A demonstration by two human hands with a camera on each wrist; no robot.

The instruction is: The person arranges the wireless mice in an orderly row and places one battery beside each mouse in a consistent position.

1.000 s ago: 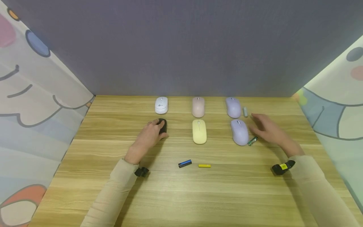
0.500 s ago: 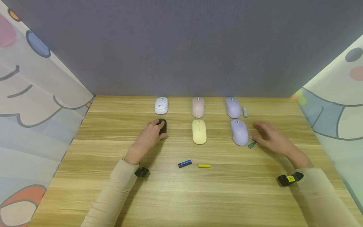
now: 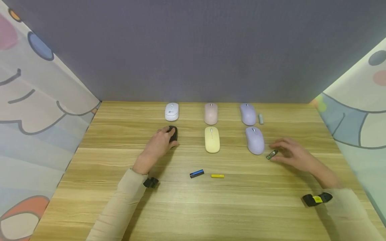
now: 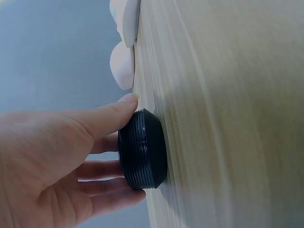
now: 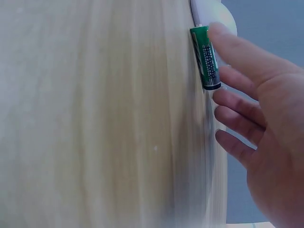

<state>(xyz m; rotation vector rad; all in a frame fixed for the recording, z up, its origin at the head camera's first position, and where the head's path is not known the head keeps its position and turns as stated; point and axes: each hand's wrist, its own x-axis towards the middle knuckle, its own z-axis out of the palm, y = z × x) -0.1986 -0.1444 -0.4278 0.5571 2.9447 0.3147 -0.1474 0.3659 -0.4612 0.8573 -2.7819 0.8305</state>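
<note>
My left hand [image 3: 158, 144] grips a small black mouse [image 3: 173, 133] on the table. In the left wrist view, the thumb and fingers hold the mouse's ribbed sides [image 4: 137, 149]. My right hand [image 3: 297, 155] is at a green battery [image 3: 272, 154] beside the nearer lavender mouse [image 3: 255, 140]. The right wrist view has the thumb against the battery's [image 5: 206, 57] upper end. The other fingers are loosely bent, the index finger partly hidden behind the battery. Whether that finger touches it cannot be told.
A white mouse [image 3: 172, 111], a pink mouse [image 3: 211, 114] and another lavender mouse [image 3: 248, 114] line the back. A yellow mouse [image 3: 212, 140] sits mid-table. A pale battery [image 3: 260, 119] lies at the back right; dark blue-black batteries [image 3: 197, 173] and a yellow battery [image 3: 217, 176] lie in front.
My right hand has come back toward the front and right. The green battery has shifted slightly the same way, away from the lavender mouse. The left hand stays on the black mouse.
</note>
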